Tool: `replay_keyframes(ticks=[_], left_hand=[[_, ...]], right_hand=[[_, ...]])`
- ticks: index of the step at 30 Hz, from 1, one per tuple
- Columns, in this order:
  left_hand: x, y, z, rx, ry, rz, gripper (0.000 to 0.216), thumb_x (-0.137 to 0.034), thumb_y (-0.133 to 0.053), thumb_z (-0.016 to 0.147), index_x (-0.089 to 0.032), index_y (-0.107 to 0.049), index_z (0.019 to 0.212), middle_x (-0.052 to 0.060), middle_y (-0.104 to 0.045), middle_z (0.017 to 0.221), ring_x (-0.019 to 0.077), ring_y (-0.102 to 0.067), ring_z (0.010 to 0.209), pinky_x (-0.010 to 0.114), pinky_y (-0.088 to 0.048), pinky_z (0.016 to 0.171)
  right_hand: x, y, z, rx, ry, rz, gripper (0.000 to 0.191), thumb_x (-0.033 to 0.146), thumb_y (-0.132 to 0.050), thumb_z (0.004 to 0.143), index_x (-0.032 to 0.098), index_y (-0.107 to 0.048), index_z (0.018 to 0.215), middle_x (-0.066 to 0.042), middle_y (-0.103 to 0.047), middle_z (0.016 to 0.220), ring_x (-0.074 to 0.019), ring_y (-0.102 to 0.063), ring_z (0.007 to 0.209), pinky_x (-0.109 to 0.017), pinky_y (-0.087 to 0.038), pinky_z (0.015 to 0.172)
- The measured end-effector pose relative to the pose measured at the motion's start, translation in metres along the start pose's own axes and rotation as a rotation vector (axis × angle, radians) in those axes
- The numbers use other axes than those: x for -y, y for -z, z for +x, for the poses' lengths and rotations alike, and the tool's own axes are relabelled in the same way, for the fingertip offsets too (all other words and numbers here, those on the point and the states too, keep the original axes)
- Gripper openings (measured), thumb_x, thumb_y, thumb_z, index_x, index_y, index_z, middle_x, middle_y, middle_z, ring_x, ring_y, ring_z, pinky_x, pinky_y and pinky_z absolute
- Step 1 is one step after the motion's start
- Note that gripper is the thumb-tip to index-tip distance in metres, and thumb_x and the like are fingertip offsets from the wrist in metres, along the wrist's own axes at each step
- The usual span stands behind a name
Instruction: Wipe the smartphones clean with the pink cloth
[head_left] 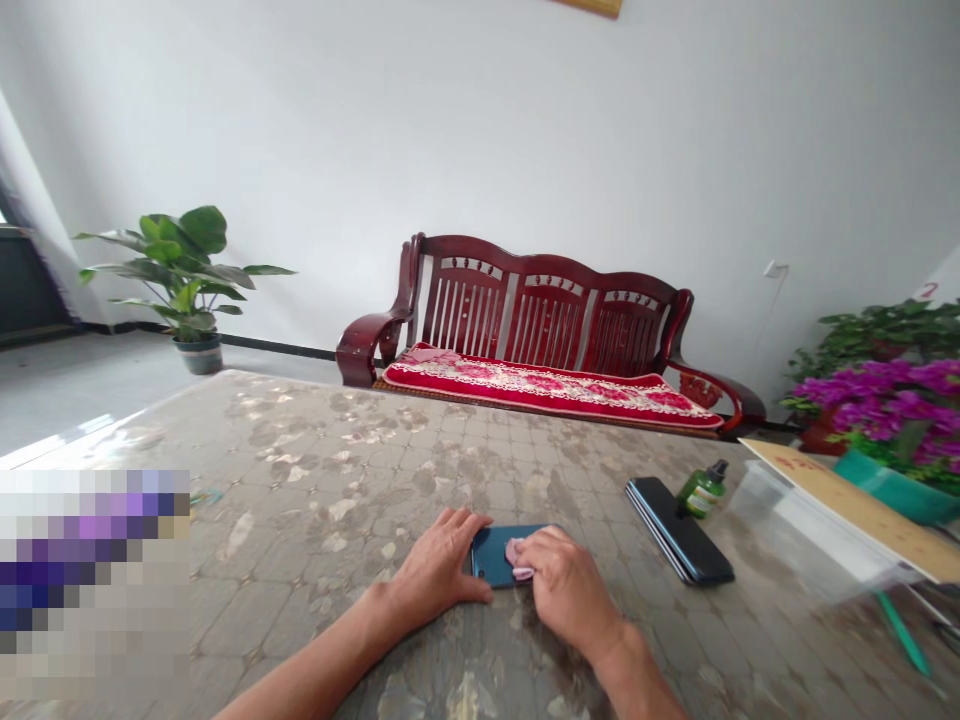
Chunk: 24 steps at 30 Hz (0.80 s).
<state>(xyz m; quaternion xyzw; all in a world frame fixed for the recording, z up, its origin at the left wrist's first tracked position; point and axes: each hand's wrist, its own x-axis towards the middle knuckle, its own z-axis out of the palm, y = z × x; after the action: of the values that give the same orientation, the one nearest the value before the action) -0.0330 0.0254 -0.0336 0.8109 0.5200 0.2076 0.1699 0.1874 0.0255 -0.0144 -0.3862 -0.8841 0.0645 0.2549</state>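
Observation:
A dark teal phone (493,552) lies flat on the patterned table (315,480) in front of me. My left hand (439,565) rests beside it, fingers curled against its left edge and holding it steady. My right hand (566,585) lies over the phone's right part, fingers closed on a small pink cloth (516,556) pressed onto the phone. Most of the phone's right half is hidden under that hand.
To the right lie a stack of dark phones (679,540), a small green spray bottle (703,490), a clear plastic box (806,535) and a cardboard sheet (862,510). Behind the table stand a red wooden bench (540,345), a potted plant (184,280) and purple flowers (892,395).

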Motion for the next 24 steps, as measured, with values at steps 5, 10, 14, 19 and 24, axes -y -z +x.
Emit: replay_keyframes(ticks=[5,10,14,19,24], left_hand=[[-0.003,0.004,-0.001,0.019,0.002,-0.003,0.069,-0.046,-0.084,0.063,-0.026,-0.055,0.123,0.005,-0.060,0.112,0.0280,-0.053,0.107,0.035,-0.043,0.090],[-0.003,0.004,0.000,0.022,-0.006,0.003,0.064,-0.044,-0.082,0.066,-0.027,-0.056,0.121,0.004,-0.060,0.112,0.0277,-0.053,0.107,0.036,-0.043,0.091],[-0.003,0.003,-0.002,0.007,-0.037,0.019,0.058,-0.039,-0.082,0.067,-0.025,-0.057,0.118,0.004,-0.061,0.112,0.0267,-0.053,0.106,0.035,-0.043,0.092],[-0.004,0.003,-0.004,-0.013,-0.070,0.036,0.050,-0.034,-0.079,0.070,-0.024,-0.057,0.113,0.004,-0.061,0.111,0.0262,-0.054,0.105,0.035,-0.043,0.090],[-0.006,0.003,-0.006,-0.021,-0.093,0.050,0.049,-0.033,-0.078,0.072,-0.023,-0.058,0.116,0.005,-0.061,0.114,0.0264,-0.053,0.105,0.036,-0.044,0.092]], right_hand=[[-0.025,0.007,0.000,-0.078,-0.171,-0.109,0.033,0.005,-0.048,0.086,0.026,-0.074,0.090,-0.004,-0.074,0.089,-0.0189,-0.064,0.085,-0.028,-0.050,0.080],[-0.014,-0.005,0.005,-0.116,-0.054,-0.017,0.042,0.003,-0.044,0.086,0.025,-0.073,0.107,-0.005,-0.073,0.107,-0.0188,-0.063,0.100,-0.030,-0.050,0.089],[-0.009,-0.004,0.006,-0.054,-0.045,-0.022,0.042,0.003,-0.043,0.087,0.027,-0.075,0.101,-0.003,-0.075,0.097,-0.0178,-0.063,0.092,-0.028,-0.049,0.084],[-0.025,0.008,0.001,-0.071,-0.273,-0.216,0.036,0.001,-0.048,0.083,0.026,-0.074,0.087,-0.003,-0.073,0.085,-0.0195,-0.062,0.085,-0.026,-0.045,0.075],[-0.017,0.012,0.001,-0.014,-0.315,-0.299,0.032,0.005,-0.047,0.088,0.023,-0.073,0.090,-0.003,-0.071,0.088,-0.0188,-0.059,0.086,-0.026,-0.041,0.076]])
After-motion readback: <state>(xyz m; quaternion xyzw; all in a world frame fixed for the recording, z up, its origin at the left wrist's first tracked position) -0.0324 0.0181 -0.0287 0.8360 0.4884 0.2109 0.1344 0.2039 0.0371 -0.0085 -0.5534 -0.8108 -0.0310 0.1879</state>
